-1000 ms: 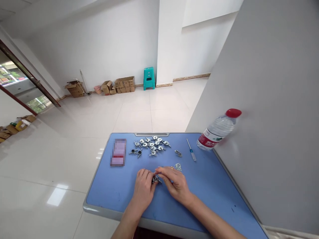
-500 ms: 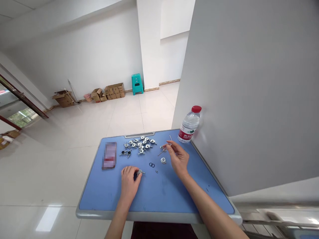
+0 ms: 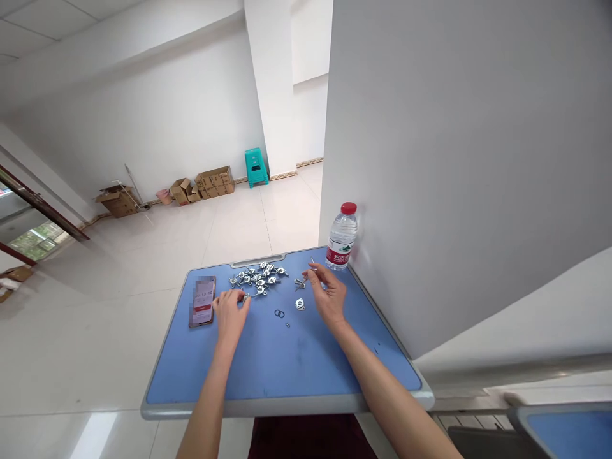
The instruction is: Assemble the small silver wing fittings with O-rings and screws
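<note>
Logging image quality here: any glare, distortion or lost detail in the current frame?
Head view: bright glare on the tiled floor, lower left; head view: smartphone partly pixelated; head view: pillar leaning, probably camera tilt or wide-angle stretch; head view: metal fittings too small for fine detail.

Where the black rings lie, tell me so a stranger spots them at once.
On the blue table, find the pile of metal parts. Off its near side, slightly right, lie two thin, overlapping black rings. The plate and tiny bit to their right are silvery, not black.
</note>
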Demonstrator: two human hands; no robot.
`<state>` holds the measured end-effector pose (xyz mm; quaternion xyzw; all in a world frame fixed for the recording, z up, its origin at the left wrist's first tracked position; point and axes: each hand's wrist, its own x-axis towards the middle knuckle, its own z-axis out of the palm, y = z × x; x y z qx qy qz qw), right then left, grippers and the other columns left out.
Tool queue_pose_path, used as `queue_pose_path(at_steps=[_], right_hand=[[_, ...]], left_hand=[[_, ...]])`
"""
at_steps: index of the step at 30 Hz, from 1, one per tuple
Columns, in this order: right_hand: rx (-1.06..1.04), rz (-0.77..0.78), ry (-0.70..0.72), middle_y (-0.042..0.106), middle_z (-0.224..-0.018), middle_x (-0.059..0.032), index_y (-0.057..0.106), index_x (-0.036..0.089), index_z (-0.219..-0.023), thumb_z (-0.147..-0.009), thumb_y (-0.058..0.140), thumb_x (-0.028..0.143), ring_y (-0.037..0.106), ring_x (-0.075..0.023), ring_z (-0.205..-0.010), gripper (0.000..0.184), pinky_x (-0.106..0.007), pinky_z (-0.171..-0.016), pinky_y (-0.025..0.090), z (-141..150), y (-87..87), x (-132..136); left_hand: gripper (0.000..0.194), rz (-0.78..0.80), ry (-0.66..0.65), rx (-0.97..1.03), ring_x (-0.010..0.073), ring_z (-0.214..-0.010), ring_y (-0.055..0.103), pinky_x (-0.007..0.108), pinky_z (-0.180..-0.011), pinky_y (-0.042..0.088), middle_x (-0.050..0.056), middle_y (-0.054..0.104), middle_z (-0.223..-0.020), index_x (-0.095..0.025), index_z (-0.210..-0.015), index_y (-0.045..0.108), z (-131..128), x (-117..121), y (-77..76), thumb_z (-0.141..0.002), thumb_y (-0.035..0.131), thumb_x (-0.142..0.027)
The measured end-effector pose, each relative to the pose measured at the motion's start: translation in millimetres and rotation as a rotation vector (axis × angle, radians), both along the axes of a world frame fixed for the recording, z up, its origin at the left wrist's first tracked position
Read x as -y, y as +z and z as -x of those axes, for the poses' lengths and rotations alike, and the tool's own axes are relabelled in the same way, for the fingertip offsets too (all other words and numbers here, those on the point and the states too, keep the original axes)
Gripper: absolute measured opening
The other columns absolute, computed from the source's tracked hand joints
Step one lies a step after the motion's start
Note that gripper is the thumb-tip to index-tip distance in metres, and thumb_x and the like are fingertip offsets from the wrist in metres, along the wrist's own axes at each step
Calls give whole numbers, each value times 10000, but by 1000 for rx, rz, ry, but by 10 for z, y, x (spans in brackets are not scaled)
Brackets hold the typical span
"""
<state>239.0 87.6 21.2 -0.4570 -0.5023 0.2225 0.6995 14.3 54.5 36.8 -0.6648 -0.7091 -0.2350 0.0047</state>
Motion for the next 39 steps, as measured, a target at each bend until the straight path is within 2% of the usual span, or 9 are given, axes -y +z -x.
queue_pose_path(at_steps=[2,5,10,20,26,30,34,39], right_hand=[[3,3,5,737,-771,-41,676,192,-977,-865,591,348,684,-193,-700,210,-341,-710,553,-1,-2,-10],[7,6,7,736,-769,-46,678,188,-965,-862,589,361,684,-194,-697,219,-336,-694,556,1,0,-21],[-16,-8,5,735,-761,-43,678,185,-965,-857,593,355,683,-190,-684,218,-333,-695,556,-4,-6,-39],[-21,5,17,729,-770,-43,676,191,-974,-867,584,371,677,-190,-696,229,-337,-701,557,-8,-21,-50],[-20,1,19,732,-770,-40,677,196,-978,-860,591,361,679,-191,-689,220,-333,-697,555,-11,-15,-52],[-13,8,19,733,-769,-39,678,189,-975,-858,595,342,678,-189,-700,210,-329,-702,549,-10,-15,-53],[-10,27,12,726,-763,-35,675,189,-979,-860,592,335,664,-183,-688,207,-328,-706,536,-19,-25,-59],[-17,42,-5,692,-716,-19,672,187,-981,-860,580,321,640,-175,-665,203,-307,-673,516,-42,-15,-61]], left_hand=[[86,28,54,-79,228,-958,584,391,-893,343,15,700,-902,-224,-825,618,-4,-171,28,-874,552,-249],[111,57,62,-191,241,-954,580,402,-893,331,41,705,-917,-213,-848,629,-33,-358,24,-883,532,-254],[114,77,50,-253,272,-957,566,423,-885,315,83,699,-928,-189,-820,625,-91,-481,-44,-863,522,-213],[122,136,85,-255,280,-964,570,416,-873,312,93,708,-893,-182,-850,634,-178,-550,-89,-845,522,-231],[170,131,92,-185,273,-983,581,408,-869,331,80,718,-873,-190,-874,648,-196,-473,-63,-872,509,-287],[158,80,83,-159,264,-1014,575,414,-888,334,80,702,-979,-191,-922,645,-172,-382,-15,-892,505,-257],[136,-66,-32,-104,250,-994,573,388,-851,377,70,662,-1021,-195,-922,631,-243,-229,-17,-883,512,-143],[200,-35,-370,34,214,-937,591,347,-811,419,35,648,-932,-200,-898,625,-555,-41,-146,-868,501,-47]])
